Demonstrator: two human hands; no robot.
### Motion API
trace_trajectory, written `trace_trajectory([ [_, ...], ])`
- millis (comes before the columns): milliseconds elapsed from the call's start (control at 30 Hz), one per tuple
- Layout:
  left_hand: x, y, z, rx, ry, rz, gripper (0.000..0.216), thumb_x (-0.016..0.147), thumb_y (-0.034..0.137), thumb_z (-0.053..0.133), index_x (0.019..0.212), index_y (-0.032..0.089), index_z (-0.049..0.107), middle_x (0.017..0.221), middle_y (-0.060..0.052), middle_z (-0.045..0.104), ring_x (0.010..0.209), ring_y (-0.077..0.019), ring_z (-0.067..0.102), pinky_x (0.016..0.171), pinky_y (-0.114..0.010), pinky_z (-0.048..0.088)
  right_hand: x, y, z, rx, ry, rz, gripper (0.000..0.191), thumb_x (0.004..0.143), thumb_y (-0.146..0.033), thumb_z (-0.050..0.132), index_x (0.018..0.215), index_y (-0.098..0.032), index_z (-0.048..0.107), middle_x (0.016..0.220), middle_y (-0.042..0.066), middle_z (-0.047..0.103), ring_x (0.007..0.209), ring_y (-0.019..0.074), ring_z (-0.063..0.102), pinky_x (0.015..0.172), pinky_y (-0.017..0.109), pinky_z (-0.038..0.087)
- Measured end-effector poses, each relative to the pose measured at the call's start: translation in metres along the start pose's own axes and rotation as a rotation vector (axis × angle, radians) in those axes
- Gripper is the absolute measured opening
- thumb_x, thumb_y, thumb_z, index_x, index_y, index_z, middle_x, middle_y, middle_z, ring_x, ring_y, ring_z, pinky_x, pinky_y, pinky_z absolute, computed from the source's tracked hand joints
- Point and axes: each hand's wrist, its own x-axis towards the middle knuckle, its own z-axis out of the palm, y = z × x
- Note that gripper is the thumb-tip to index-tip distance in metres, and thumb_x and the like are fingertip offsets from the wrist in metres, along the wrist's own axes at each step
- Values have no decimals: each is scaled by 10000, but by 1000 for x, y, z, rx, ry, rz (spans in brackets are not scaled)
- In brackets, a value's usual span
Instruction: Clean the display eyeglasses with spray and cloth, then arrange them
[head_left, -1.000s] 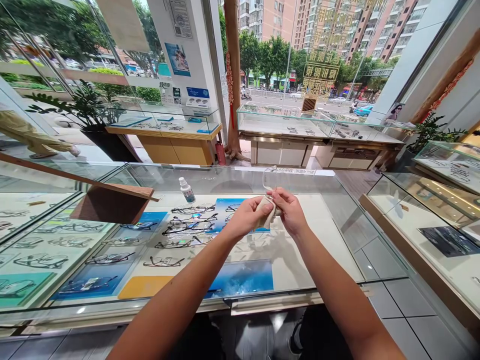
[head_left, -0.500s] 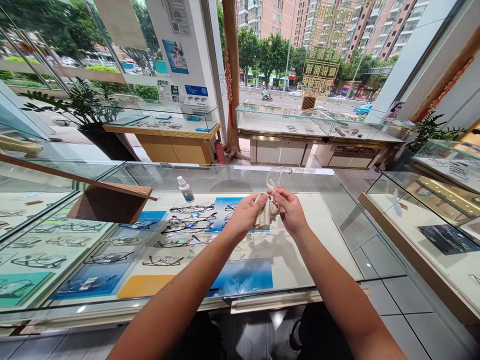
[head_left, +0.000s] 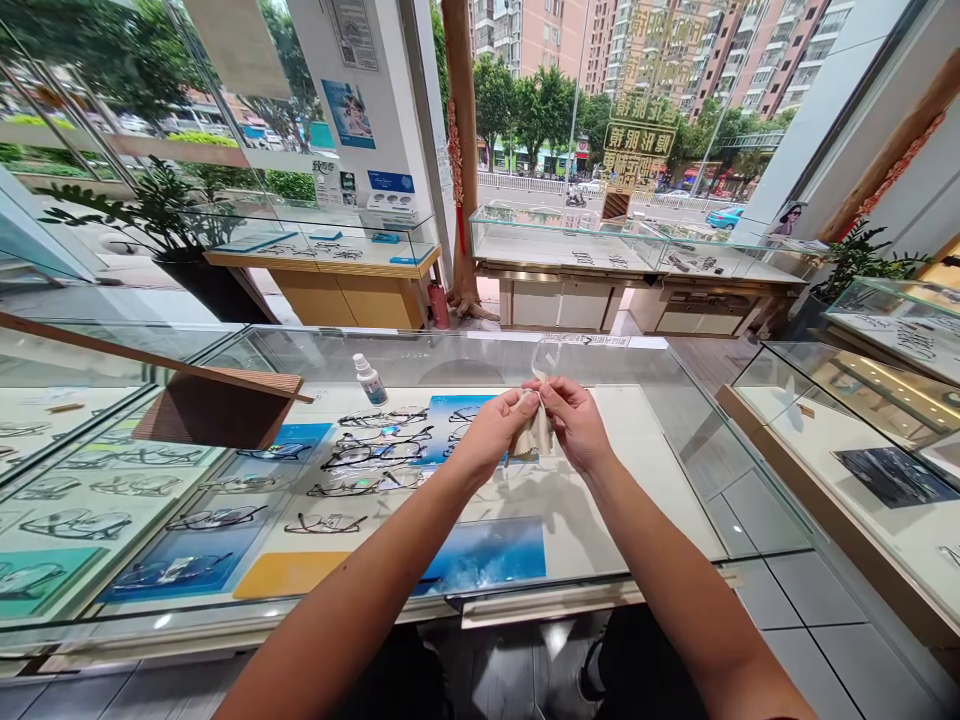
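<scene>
One bottle [head_left: 370, 382]; right of it, two hands [head_left: 489, 432] [head_left: 581, 428], one cloth [head_left: 531, 438], one glasses frame [head_left: 538, 369]; beyond it, one fire extinguisher [head_left: 438, 304].

From my remote seat I see a glass display counter [head_left: 660, 480] with a white bottle [head_left: 371, 382] upright on its top and a brown stand [head_left: 217, 412] off to the left. Beneath the glass I make out eyeglasses [head_left: 375, 458], some over blue cards [head_left: 491, 555], and an orange card [head_left: 292, 575] near the front edge.

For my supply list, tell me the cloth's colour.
The cloth is beige, seen best in the head view.
</scene>
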Motion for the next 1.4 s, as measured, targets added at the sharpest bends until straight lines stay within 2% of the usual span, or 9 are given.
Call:
trace_trajectory([
  [100, 0, 0, -2, 105, 68, -30, 546, 781, 674, 813, 954, 170, 692, 763, -25, 709, 631, -153, 648, 562, -236, 471, 0, -1, -1, -4, -3, -26, 281, 764, -489, 889, 832, -239, 779, 1022, 44, 807, 902, 195, 683, 832, 328, 545],
  [200, -1, 2, -3, 92, 19, -61, 543, 784, 681, 807, 886, 159, 697, 741, -36, 712, 615, -151, 638, 575, -244, 471, 1, 0, -2, -27, 38, -51, 300, 756, -497, 888, 859, -234, 788, 1042, 53, 803, 923, 200, 681, 839, 331, 547],
  [400, -4, 8, -4, -35, -86, -76, 504, 729, 533, 913, 995, 134, 758, 863, -86, 762, 686, -157, 667, 648, -250, 493, 2, -1, -1, -14, 86, -3, 319, 725, -517, 901, 815, -233, 786, 1022, 43, 785, 788, 156, 625, 664, 280, 508],
  [500, -4, 9, -2, -87, -70, -73, 531, 676, 480, 958, 1023, 139, 746, 884, -82, 764, 707, -163, 674, 667, -255, 508, 1, -1, 1, 14, 84, 2, 307, 720, -514, 907, 806, -243, 792, 1036, 34, 776, 793, 151, 621, 668, 273, 510],
  [667, -2, 5, 2, -95, 21, -32, 518, 726, 559, 907, 957, 144, 698, 756, -36, 715, 601, -136, 626, 576, -237, 486, 1, 2, 2, 11, 35, 7, 303, 696, -495, 927, 815, -243, 808, 1019, 36, 762, 938, 184, 662, 798, 285, 539],
  [933, -3, 7, -4, -50, -66, -16, 558, 736, 519, 913, 1096, 147, 703, 899, -79, 759, 687, -152, 670, 636, -246, 529, 3, -3, 2, 47, 91, 29, 349, 678, -530, 923, 794, -230, 789, 999, 27, 757, 778, 145, 606, 667, 272, 492],
  [1167, -2, 5, 2, 29, 17, 85, 541, 777, 593, 854, 1073, 159, 726, 838, -54, 752, 659, -154, 660, 618, -252, 518, 1, 0, 5, -6, 49, 31, 366, 686, -550, 911, 850, -242, 801, 913, 25, 749, 767, 154, 588, 686, 282, 488],
  [1267, -2, 7, 2, 14, 22, 68, 564, 808, 630, 812, 1117, 164, 735, 848, -59, 757, 676, -154, 662, 632, -248, 516, 2, -2, 3, -6, 49, 7, 348, 696, -542, 907, 834, -238, 807, 936, 30, 747, 793, 157, 599, 698, 279, 493],
  [1400, -5, 11, -1, 38, -62, 15, 532, 809, 578, 838, 1124, 163, 732, 904, -75, 765, 720, -161, 681, 678, -255, 534, 3, -3, -2, -8, 63, 4, 328, 720, -527, 896, 840, -233, 812, 977, 28, 741, 789, 147, 597, 657, 260, 479],
])
